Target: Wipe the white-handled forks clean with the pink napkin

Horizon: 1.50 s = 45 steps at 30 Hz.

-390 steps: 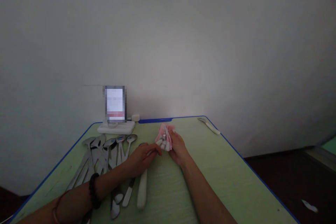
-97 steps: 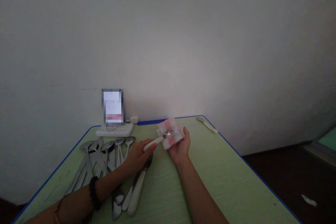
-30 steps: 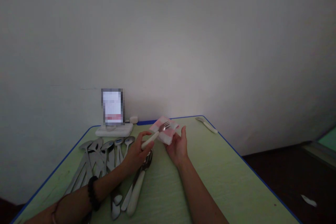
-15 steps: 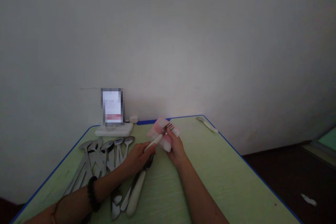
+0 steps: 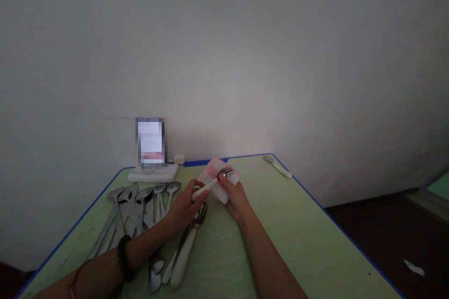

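My left hand (image 5: pixel 185 203) is closed around the white handle of a fork (image 5: pixel 205 190), whose metal tines point away to the upper right. A pink-and-white checked cloth (image 5: pixel 218 192) lies under the fork's head in my right hand (image 5: pixel 236 196). My right thumb rests on the fork near its neck, and the fingers beneath are hidden by the cloth. Below my left hand, another white-handled fork (image 5: pixel 184 257) lies on the table beside slimmer cutlery.
Several metal spoons and other cutlery (image 5: pixel 131 208) spread over the left of the green table (image 5: pixel 280 238), partly under my left forearm. A pixelated screen (image 5: pixel 151 142) stands on a white base (image 5: pixel 153 174) at the back. One white-handled utensil (image 5: pixel 280 169) lies at the far right corner.
My right thumb has shifted slightly on the fork's neck, and the cloth has folded up a little around it. My left fingers have changed their bend on the handle.
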Each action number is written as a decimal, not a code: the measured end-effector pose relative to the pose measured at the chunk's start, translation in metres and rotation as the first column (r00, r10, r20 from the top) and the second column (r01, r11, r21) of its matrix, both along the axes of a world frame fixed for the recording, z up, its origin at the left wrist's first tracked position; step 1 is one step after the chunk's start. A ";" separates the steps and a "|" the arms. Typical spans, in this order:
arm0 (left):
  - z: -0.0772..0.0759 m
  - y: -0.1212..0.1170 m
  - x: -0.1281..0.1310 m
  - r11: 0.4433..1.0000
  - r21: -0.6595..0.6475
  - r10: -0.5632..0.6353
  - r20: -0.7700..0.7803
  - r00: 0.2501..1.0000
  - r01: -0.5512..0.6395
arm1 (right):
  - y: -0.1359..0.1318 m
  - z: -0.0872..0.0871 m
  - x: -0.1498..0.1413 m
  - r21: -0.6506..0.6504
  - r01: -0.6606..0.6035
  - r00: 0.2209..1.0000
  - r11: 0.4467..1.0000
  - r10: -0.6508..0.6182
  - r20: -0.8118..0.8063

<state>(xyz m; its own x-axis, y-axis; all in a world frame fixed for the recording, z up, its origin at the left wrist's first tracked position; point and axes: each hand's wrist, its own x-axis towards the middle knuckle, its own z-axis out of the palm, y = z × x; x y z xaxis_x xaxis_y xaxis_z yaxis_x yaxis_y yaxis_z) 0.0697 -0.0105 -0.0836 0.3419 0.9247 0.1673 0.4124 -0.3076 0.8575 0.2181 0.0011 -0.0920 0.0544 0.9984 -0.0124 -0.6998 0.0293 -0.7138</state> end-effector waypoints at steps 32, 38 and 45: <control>0.005 -0.010 -0.003 0.982 0.090 -0.157 -0.106 0.982 0.167 | 0.003 -0.005 -0.001 -0.055 0.117 0.992 0.992 -0.113 0.062; 0.007 -0.010 -0.001 0.988 0.085 -0.122 -0.102 0.987 0.130 | 0.007 -0.005 0.002 -0.049 0.198 0.977 0.979 -0.202 -0.067; 0.011 -0.011 -0.002 0.998 0.063 -0.019 -0.051 0.999 0.022 | 0.007 0.002 0.007 -0.016 0.070 0.960 0.997 -0.072 -0.272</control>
